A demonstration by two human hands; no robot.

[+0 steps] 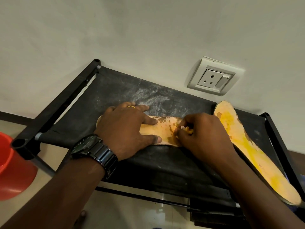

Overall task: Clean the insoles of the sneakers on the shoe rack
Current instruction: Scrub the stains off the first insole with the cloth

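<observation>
An orange insole (162, 131) lies flat across the middle of the black fabric top shelf of the shoe rack (115, 90), mostly covered by both hands. My left hand (127, 128), with a ring and a black wristwatch, rests flat on the insole's left part, fingers spread. My right hand (203, 133) is curled on the insole's right part, its fingertips pinched on a small yellowish item (187, 128) that is too hidden to name. A second orange insole (247, 146), stained yellow, lies along the shelf's right side.
The shelf fabric is dusty white behind my hands. A wall socket (212, 76) sits on the grey wall behind the rack. A red bucket (11, 169) stands on the floor at the left. Lower rack bars (148, 197) show below the shelf.
</observation>
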